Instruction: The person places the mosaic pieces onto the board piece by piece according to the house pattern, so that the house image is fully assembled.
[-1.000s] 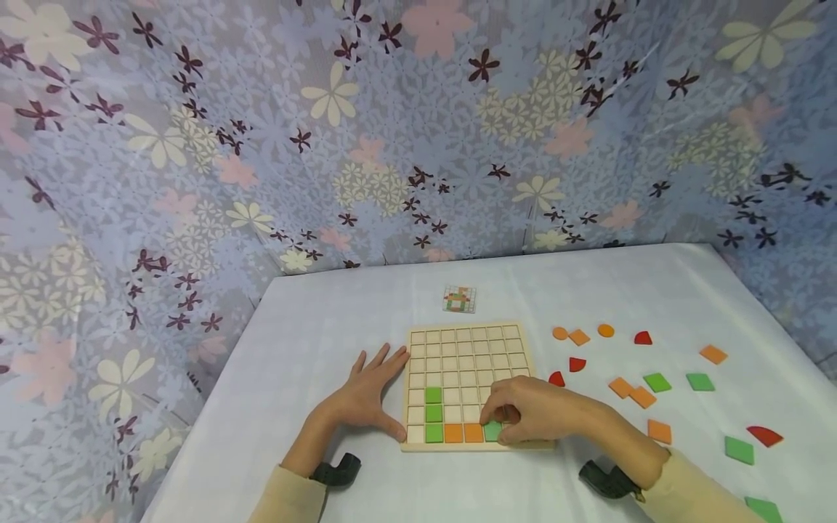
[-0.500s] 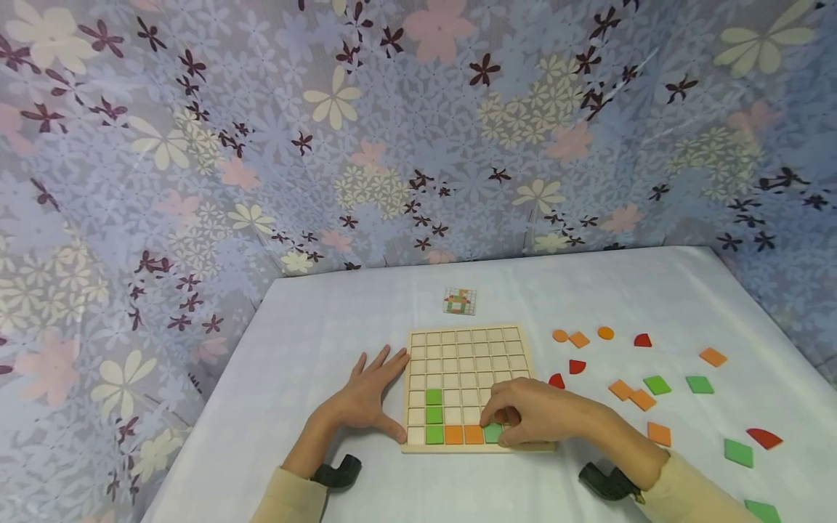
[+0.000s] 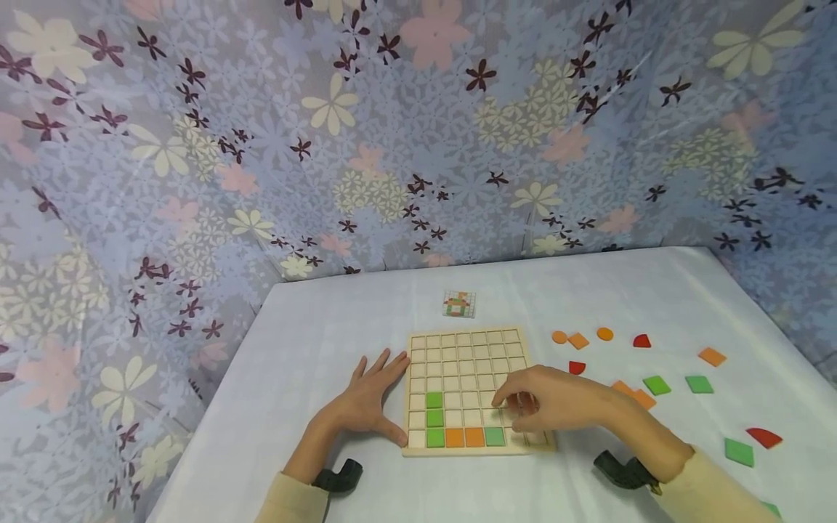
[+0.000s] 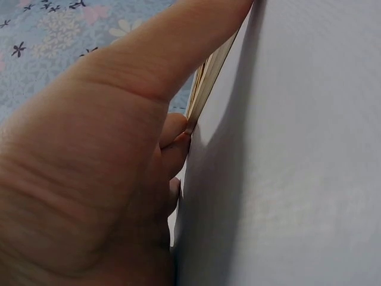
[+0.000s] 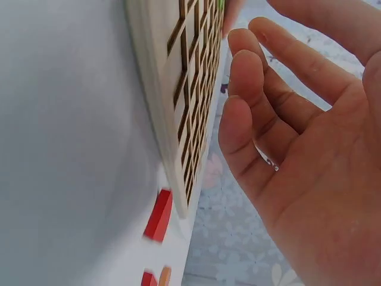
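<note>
A wooden grid board (image 3: 468,356) lies on the white table. Its front row holds a light green tile (image 3: 434,437), two orange tiles (image 3: 464,437) and a darker green tile (image 3: 495,436); more light green tiles (image 3: 434,409) form a column above the first. My left hand (image 3: 368,396) is spread beside the board, thumb and fingertips touching its left edge, as the left wrist view also shows. My right hand (image 3: 552,398) hovers over the board's front right part, nothing between its loosely bent fingers. In the right wrist view those fingers (image 5: 241,128) are apart from the grid.
A small pattern card (image 3: 459,304) lies behind the board. Scattered to the right are orange discs (image 3: 604,334), orange squares (image 3: 712,357), green squares (image 3: 739,452) and red quarter-circle pieces (image 3: 764,437). A flowered curtain (image 3: 418,145) hangs behind the table.
My right hand has let go of the darker green tile, which stays in the front row, and has lifted up and to the right. The left hand keeps its place.
</note>
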Tool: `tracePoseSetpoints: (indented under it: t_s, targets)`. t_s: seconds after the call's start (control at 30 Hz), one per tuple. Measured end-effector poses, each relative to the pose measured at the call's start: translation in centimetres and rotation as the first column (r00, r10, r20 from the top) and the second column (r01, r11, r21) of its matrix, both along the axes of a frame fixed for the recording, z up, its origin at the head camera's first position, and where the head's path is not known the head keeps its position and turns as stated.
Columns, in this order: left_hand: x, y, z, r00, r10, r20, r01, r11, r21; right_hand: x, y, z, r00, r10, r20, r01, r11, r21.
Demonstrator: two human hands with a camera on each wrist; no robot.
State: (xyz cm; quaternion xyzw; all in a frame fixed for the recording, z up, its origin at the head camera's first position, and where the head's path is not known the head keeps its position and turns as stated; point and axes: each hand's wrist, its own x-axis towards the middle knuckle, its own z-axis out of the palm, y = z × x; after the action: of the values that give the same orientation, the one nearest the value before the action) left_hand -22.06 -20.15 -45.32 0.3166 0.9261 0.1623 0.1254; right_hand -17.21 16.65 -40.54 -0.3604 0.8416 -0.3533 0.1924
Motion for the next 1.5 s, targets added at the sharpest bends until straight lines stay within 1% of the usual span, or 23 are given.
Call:
tracePoseSetpoints:
  t_s: [0.1, 0.17, 0.33, 0.43, 0.57, 0.73, 0.93, 1.0, 1.13, 1.27, 1.37, 1.47, 1.5]
  targets:
    - [0.1, -0.1, -0.1, 1.000, 0.007, 0.009, -0.007, 1.000, -0.008, 0.5, 0.9, 0.2, 1.000, -0.011, -0.020, 0.011, 1.000, 0.017]
    - [0.2, -0.1, 0.0, 1.000, 0.004, 0.010, -0.004, 1.000, 0.002, 0.8, 1.7, 0.3, 0.999, -0.023, -0.027, 0.023, 0.999, 0.029]
    - [0.0, -0.1, 0.4, 1.000, 0.004, 0.013, -0.005, 1.000, 0.011, 1.4, 3.9, 0.4, 0.996, -0.086, -0.027, 0.087, 0.994, 0.066]
    - [0.0, 0.0, 0.3, 1.000, 0.009, 0.013, -0.009, 1.000, 0.001, 1.6, 5.0, 0.5, 0.993, -0.110, -0.044, 0.114, 0.990, 0.085]
    - [0.0, 0.0, 0.0, 1.000, 0.014, 0.022, -0.014, 1.000, -0.004, 2.0, 6.6, 0.6, 0.991, -0.126, -0.041, 0.129, 0.988, 0.086]
    - [0.0, -0.1, 0.1, 1.000, 0.012, 0.003, -0.012, 1.000, 0.004, 2.5, 8.9, 0.5, 0.984, -0.177, -0.003, 0.176, 0.982, 0.063]
    - [0.1, -0.1, 0.2, 1.000, 0.005, 0.014, -0.005, 1.000, 0.004, 3.3, 11.6, 0.0, 0.969, -0.219, 0.114, 0.219, 0.976, 0.015]
    - [0.1, -0.1, 0.2, 1.000, 0.009, 0.013, -0.009, 1.000, 0.004, 3.5, 12.3, -0.2, 0.963, -0.237, 0.128, 0.236, 0.971, 0.017]
    - [0.0, 0.0, 0.2, 1.000, 0.012, 0.007, -0.012, 1.000, 0.005, 4.1, 13.9, -0.4, 0.945, -0.305, 0.116, 0.303, 0.952, 0.032]
    - [0.0, 0.0, 0.1, 1.000, 0.013, 0.009, -0.013, 1.000, -0.001, 4.5, 15.5, -0.6, 0.929, -0.365, 0.061, 0.362, 0.930, 0.059]
    - [0.0, 0.0, 0.1, 1.000, 0.015, 0.011, -0.015, 1.000, -0.003, 4.6, 16.8, -1.0, 0.906, -0.422, 0.029, 0.418, 0.904, 0.088]
    - [0.0, 0.0, 0.1, 1.000, 0.012, 0.009, -0.012, 1.000, 0.008, 4.7, 18.0, -1.4, 0.872, -0.489, -0.036, 0.489, 0.863, 0.126]
    - [-0.1, 0.0, 0.0, 1.000, 0.011, 0.010, -0.011, 1.000, 0.010, 4.7, 18.3, -1.5, 0.856, -0.514, -0.058, 0.516, 0.845, 0.136]
